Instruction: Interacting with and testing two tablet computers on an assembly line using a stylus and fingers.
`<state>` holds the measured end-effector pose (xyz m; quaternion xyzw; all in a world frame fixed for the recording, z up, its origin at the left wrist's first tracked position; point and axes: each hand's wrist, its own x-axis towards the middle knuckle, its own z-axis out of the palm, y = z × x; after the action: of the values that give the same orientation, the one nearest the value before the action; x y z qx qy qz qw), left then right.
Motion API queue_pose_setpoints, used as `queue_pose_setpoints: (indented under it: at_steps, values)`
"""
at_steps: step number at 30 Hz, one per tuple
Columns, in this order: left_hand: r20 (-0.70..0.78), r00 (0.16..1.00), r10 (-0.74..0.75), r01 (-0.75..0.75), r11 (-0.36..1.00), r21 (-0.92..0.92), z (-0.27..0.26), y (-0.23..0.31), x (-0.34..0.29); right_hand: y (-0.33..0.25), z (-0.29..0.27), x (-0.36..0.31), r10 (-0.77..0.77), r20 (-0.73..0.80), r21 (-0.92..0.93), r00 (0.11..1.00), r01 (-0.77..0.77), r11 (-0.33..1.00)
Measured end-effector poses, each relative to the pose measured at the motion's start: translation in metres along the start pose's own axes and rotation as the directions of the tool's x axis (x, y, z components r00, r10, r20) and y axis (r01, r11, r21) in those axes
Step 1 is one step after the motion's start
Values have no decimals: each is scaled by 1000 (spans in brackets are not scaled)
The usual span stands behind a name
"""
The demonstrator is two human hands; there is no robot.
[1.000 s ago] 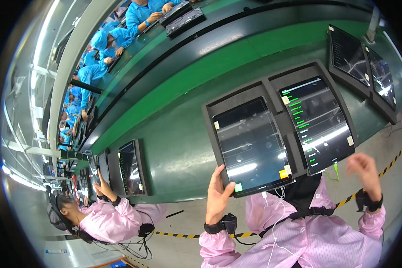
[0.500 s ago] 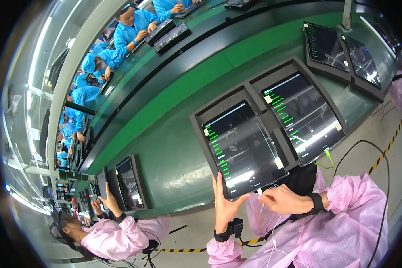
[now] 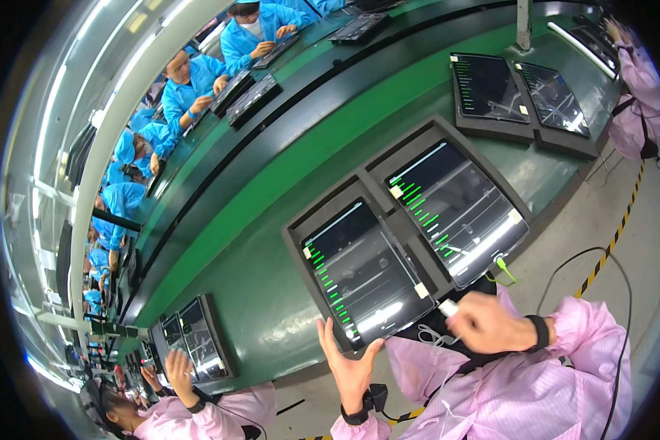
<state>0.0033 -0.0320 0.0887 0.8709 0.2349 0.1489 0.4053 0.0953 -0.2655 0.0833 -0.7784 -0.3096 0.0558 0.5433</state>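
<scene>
Two dark tablets lie in a grey two-slot tray in front of me: a left tablet and a right tablet, both showing lists of green lines. My left hand is open, thumb and fingers spread against the left tablet's near left corner. My right hand pinches a white cable plug, apart from the left tablet's near edge. A thin white cable hangs in loops beside that hand. At the right tablet's near edge sits a bright green plug.
The tray rests on a green workbench. Another tray of tablets stands at the far right, and one more at the left beside a pink-sleeved co-worker. Blue-clad people work across the bench. A black cable hangs right.
My right hand has drawn the white plug away from the left tablet's near edge, toward the right. My left hand stays at the tablet's corner. The whole view has shifted.
</scene>
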Motion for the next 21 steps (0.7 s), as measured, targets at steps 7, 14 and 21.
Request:
queue_pose_setpoints:
  at_steps: [7,14,21]
  values:
    - [189,962,199,-139,947,-289,79,66,-5,31,-51,-25,234,-483,-227,844,-379,897]
    - [125,933,337,-326,940,-103,156,91,0,56,-48,-31,496,-366,197,787,-455,868]
    - [115,940,321,-315,947,-64,159,95,-1,54,-53,-36,549,-332,281,767,-475,834]
